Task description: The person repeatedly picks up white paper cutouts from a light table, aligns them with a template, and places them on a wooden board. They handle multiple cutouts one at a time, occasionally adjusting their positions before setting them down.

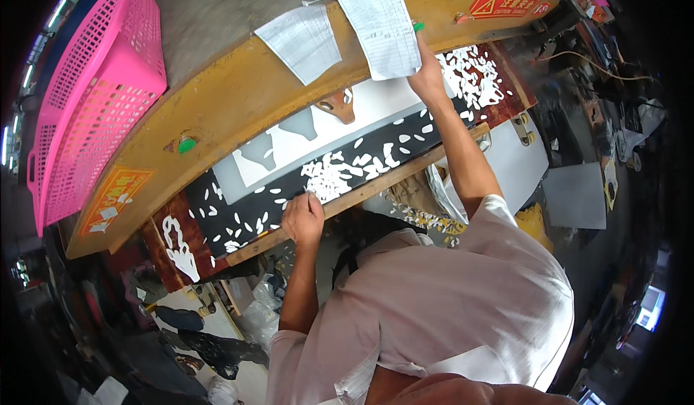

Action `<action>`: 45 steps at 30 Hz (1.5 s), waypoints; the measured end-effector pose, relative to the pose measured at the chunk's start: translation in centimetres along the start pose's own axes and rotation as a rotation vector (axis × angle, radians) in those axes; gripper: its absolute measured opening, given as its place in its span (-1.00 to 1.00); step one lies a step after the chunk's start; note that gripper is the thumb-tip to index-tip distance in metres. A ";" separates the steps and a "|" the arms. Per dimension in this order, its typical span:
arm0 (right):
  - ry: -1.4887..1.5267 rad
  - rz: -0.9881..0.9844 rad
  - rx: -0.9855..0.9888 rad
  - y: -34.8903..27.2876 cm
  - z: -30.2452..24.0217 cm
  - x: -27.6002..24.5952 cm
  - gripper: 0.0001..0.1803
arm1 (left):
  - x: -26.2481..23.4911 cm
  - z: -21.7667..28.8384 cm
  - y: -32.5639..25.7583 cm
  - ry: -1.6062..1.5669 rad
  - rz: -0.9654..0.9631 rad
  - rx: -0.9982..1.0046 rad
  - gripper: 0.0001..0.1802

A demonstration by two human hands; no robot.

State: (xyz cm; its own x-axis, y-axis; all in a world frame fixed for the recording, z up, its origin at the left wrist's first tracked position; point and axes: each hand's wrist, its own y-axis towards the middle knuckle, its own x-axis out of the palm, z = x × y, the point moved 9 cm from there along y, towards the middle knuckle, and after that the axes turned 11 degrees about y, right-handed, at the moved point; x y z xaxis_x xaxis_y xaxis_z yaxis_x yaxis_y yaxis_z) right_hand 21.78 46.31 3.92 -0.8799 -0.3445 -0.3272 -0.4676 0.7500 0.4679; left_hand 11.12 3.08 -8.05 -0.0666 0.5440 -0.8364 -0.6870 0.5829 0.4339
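My left hand [303,218], its fingers curled in, rests by the wooden front rail next to a heap of small white offcuts [329,179]. Whatever its fingers hold, if anything, is hidden. My right hand [428,72] reaches up to the yellow machine beam, a finger stretched toward a green button [418,26] beside a written paper sheet [377,29]. Part of that hand lies behind the sheet's edge. Below the beam lies a white sheet [253,172] with grey cut-out shapes [298,125]. A brown cutting die [337,106] sits on it, partly under the beam.
The yellow beam [238,109] spans the bench, with another written sheet [300,42] and a second green button [186,145] on it. A pink plastic basket [101,109] stands at the left. More white scraps [473,78] lie at the right end. A wooden rail [361,197] edges the front.
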 end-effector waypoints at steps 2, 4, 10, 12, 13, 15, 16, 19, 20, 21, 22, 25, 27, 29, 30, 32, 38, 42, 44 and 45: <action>-0.102 -0.001 -0.046 -0.2 -0.5 0.3 -0.26 | 0.3 0.3 0.0 0.058 -0.025 0.033 -0.82; -0.076 -0.040 -0.002 -0.9 0.0 0.8 -0.26 | 0.4 0.2 0.1 0.134 -0.026 0.033 -0.79; 0.137 -0.041 0.343 -9.0 5.6 -0.8 -0.45 | 0.3 0.2 0.2 0.134 -0.012 0.054 -0.79; 0.124 -0.052 0.349 -11.1 6.7 -2.0 -0.50 | 0.2 0.2 0.2 0.127 -0.004 0.063 -0.80; 0.142 -0.053 0.381 -11.8 7.4 -2.6 -0.52 | 0.2 0.2 0.1 0.129 -0.007 0.056 -0.80; 0.164 -0.044 0.418 -12.3 8.2 -3.4 -0.54 | 0.3 0.0 0.1 0.130 -0.013 0.048 -0.80; 0.163 -0.031 0.418 -12.2 8.1 -3.6 -0.55 | 0.4 -0.1 0.2 0.137 -0.027 0.035 -0.81; 0.140 -0.119 0.360 -11.4 6.2 -1.0 -0.57 | 0.0 0.1 0.2 0.115 0.012 0.059 -0.81; 0.028 -0.207 0.303 -11.3 5.1 1.0 -0.59 | 0.0 0.1 0.3 0.119 0.012 0.056 -0.81; 0.003 -0.288 0.163 -11.4 3.1 3.0 -0.59 | 0.1 0.1 0.3 0.120 0.007 0.047 -0.81; -0.023 -0.312 0.210 -11.2 2.8 5.2 -0.56 | 0.0 0.0 0.3 0.114 0.019 0.035 -0.81; -0.058 -0.235 0.400 -9.9 3.3 9.5 -0.51 | 0.1 -0.4 0.1 0.130 0.006 -0.018 -0.81; -0.157 -0.257 0.385 -8.7 3.6 11.7 -0.51 | 0.0 -0.3 0.1 0.140 0.010 -0.012 -0.82; -0.192 -0.278 0.375 -8.1 4.7 13.0 -0.49 | 0.0 -0.4 0.2 0.136 0.006 -0.011 -0.82; -0.169 -0.285 0.361 -8.0 5.1 13.5 -0.49 | 0.0 -0.4 0.2 0.130 0.003 -0.010 -0.82; -0.147 -0.243 0.353 -8.0 5.9 13.4 -0.52 | -0.1 -0.3 0.3 0.123 0.016 0.000 -0.83; 0.215 -0.266 0.691 -11.7 5.9 8.3 -0.62 | 0.3 -0.3 0.5 0.158 0.008 0.003 -0.81; 0.172 -0.660 0.755 -17.5 4.5 4.9 -0.59 | 0.8 -0.5 0.4 0.174 -0.026 0.009 -0.79; 0.135 -0.584 0.730 -18.6 5.2 2.2 -0.58 | 0.6 -0.6 0.3 0.175 -0.005 0.014 -0.77; 0.176 -0.536 0.681 -18.5 5.1 1.0 -0.56 | 0.6 -0.7 0.2 0.177 -0.001 0.005 -0.77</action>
State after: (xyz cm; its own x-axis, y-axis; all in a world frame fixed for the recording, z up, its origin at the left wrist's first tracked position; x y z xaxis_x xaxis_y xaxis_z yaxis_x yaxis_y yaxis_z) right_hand 29.96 34.97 -9.31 -0.5835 -0.7858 -0.2049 -0.7183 0.6171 -0.3213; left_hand 10.40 3.13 -8.68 -0.1923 0.4290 -0.8826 -0.6834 0.5869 0.4341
